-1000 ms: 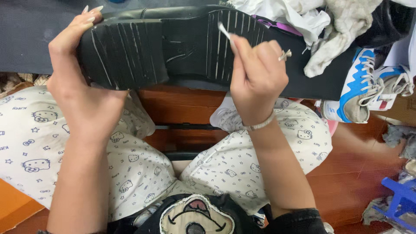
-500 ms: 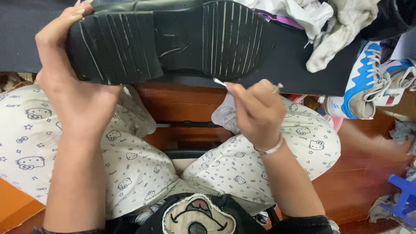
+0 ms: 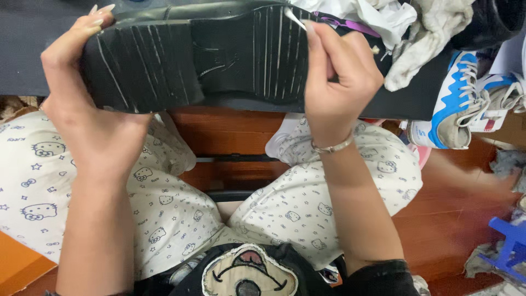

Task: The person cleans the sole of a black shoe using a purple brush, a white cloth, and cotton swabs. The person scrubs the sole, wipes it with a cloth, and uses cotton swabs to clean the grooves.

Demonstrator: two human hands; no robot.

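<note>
I am holding a big black shoe with a grooved rubber sole (image 3: 192,60) up over my lap, with the sole turned up to face me. My left hand (image 3: 82,109) is wrapping around the heel end. My thumb side is under the sole edge and my long nails are peeking over the top, so this hand is closed tight on the shoe. My right hand (image 3: 337,82) is curled into a near fist beside the front part of the sole. It is pinching a thin white stick (image 3: 295,19) between my thumb and fingers. The tip of the stick is touching the grooves near the toe end. A shiny thin bracelet (image 3: 332,147) is sitting on my right wrist. The shoe is hanging in front of a dark flat mat (image 3: 33,49). A pile of white rags (image 3: 405,33) is lying just past the toe. A blue and white sneaker (image 3: 457,104) is resting near them on the right. My white printed trousers (image 3: 307,203) are showing below.
</note>
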